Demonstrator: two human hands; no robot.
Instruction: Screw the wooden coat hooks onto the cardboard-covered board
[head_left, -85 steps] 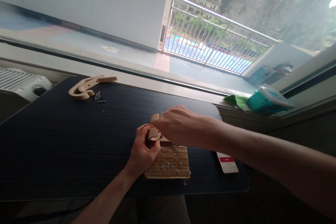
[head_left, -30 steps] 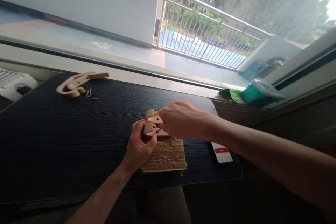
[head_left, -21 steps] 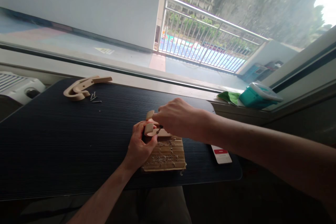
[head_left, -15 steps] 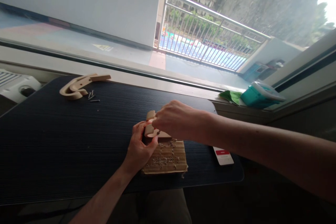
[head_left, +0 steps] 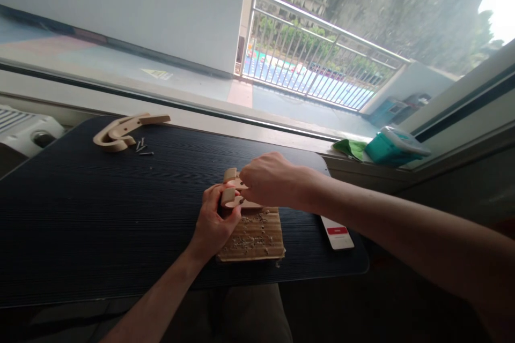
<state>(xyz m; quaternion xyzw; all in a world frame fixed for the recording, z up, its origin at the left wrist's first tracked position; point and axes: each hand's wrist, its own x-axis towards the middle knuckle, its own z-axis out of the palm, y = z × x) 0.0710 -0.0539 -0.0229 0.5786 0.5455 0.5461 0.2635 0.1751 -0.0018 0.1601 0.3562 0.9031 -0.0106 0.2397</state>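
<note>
A pale wooden hook [head_left: 228, 196] lies over the far part of a cardboard block [head_left: 257, 241], whose top is pitted with many small holes. A second wooden hook [head_left: 230, 174] is just beyond it. In the nearer hook's hole I see a dark spot, perhaps a screw head. My left hand [head_left: 213, 225] grips the nearer hook from the left, thumb on the near side and fingers on the far side. Above both hooks my right hand [head_left: 267, 177] is closed with its fingers pointing down. Whatever they pinch, if anything, is hidden behind the hand.
Curved wooden hooks [head_left: 115, 136] and several loose screws [head_left: 141, 146] lie at the table's back left. A phone [head_left: 338, 235] rests right of the block, under my right forearm. A green cloth [head_left: 349, 148] and a teal box [head_left: 392, 147] sit on the window sill.
My right hand has lifted slightly and shifted right, so more of both hooks shows. My left hand keeps its grip. The whole view has shifted slightly.
</note>
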